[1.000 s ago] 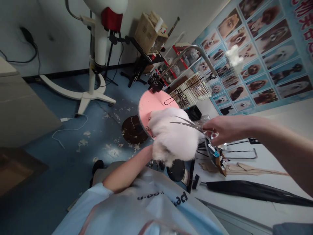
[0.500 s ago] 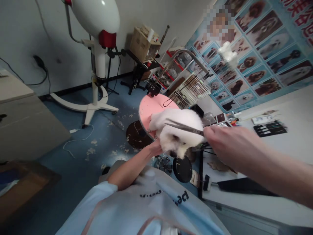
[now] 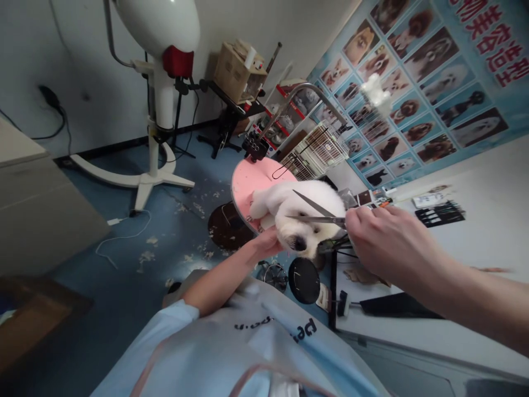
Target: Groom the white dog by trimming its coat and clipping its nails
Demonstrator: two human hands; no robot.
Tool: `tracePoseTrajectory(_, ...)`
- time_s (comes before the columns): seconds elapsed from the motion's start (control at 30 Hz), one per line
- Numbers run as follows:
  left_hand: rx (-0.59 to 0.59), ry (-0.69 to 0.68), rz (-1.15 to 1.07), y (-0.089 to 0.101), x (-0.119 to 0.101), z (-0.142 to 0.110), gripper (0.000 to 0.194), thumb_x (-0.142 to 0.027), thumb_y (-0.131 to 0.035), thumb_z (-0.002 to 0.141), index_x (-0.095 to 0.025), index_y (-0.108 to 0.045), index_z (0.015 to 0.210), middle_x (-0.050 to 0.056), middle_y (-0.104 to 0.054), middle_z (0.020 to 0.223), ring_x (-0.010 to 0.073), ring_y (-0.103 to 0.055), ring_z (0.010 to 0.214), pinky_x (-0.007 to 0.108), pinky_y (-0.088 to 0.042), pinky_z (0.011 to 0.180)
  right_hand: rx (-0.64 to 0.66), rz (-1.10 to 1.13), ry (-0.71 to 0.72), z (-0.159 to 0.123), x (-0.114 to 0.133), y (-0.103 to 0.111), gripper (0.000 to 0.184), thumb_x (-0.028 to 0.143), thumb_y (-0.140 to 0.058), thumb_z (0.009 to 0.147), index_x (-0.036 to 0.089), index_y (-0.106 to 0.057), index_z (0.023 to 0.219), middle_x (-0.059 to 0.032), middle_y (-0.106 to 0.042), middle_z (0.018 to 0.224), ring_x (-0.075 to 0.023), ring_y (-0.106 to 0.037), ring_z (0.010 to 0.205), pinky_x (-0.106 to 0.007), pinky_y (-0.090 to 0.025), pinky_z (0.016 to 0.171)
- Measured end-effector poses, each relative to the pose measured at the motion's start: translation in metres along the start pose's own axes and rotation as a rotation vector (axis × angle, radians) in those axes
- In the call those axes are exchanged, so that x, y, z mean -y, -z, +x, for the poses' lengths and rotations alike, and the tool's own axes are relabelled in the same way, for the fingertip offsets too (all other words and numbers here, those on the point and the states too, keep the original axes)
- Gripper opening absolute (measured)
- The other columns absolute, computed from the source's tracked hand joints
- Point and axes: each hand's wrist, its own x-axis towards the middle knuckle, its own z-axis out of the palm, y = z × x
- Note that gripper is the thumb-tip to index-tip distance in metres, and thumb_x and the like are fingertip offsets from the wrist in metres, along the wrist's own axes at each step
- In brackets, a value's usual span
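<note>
A fluffy white dog (image 3: 316, 192) is on the round pink grooming table (image 3: 243, 184), its head tipped toward me at the near edge. My left hand (image 3: 269, 242) holds the side of the dog's head by the muzzle; its fingertips are partly hidden by the fur. In my right hand (image 3: 370, 229) is a pair of scissors (image 3: 333, 220), gripped by the handles. The two long blades are spread apart and lie across the view of the dog's head. Whether they touch the fur I cannot tell.
A curved metal grooming arm (image 3: 306, 87) with a black loop (image 3: 285, 168) rises over the table. A white stand dryer (image 3: 159, 105) is on the left. Beyond the table is a wire cage (image 3: 318, 149). A black round stool (image 3: 305, 281) sits below the dog. Fur clippings litter the floor.
The scissor blades have spread from nearly closed to wide apart. The dog's head has turned, and its face and nose show more clearly. The whole view has shifted slightly.
</note>
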Motion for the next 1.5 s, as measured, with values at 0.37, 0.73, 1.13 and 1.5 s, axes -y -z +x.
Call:
tracePoseTrajectory(0.37,-0.129,0.084,-0.054,-0.009,-0.008,0.0,0.032,-0.012,-0.05,0.083,-0.012,-0.06,0.113,0.01,-0.065,0.112,0.0227,-0.058,0.107,0.033,-0.048,0.09,0.143,0.409,-0.059,0.016,-0.015,-0.013,0.019,0.005,-0.043,0.077,0.014,-0.056,0.088,-0.0105,-0.062,0.078,-0.0179,-0.057,0.061,-0.027,-0.03,0.053)
tracePoseTrajectory(0.73,-0.201,0.15,-0.017,-0.004,0.001,0.02,0.025,-0.017,-0.041,0.087,-0.012,-0.06,0.103,0.01,-0.066,0.099,0.0194,-0.059,0.092,0.032,-0.047,0.085,0.062,1.061,0.186,-0.025,0.075,-0.053,0.025,0.028,-0.043,0.087,0.016,-0.061,0.073,-0.0072,-0.064,0.073,-0.0161,-0.058,0.068,-0.025,-0.039,0.064)
tracePoseTrajectory(1.13,-0.235,0.13,-0.098,-0.017,0.003,0.026,0.03,-0.016,-0.035,0.089,-0.014,-0.061,0.105,0.008,-0.064,0.104,0.0207,-0.058,0.1,0.036,-0.046,0.088,0.721,1.913,0.561,0.004,0.08,-0.11,0.044,0.029,-0.072,0.059,0.012,-0.055,0.096,-0.0035,-0.067,0.088,-0.0166,-0.064,0.077,-0.027,-0.051,0.068)
tracePoseTrajectory(1.5,-0.289,0.121,-0.113,-0.018,-0.003,0.026,0.029,-0.026,-0.037,0.092,-0.014,-0.061,0.102,0.008,-0.065,0.103,0.0206,-0.059,0.1,0.035,-0.048,0.087,0.731,1.851,0.492,0.016,0.041,-0.107,0.044,0.031,-0.069,0.062,0.01,-0.056,0.098,-0.0033,-0.066,0.081,-0.0164,-0.063,0.075,-0.026,-0.05,0.069)
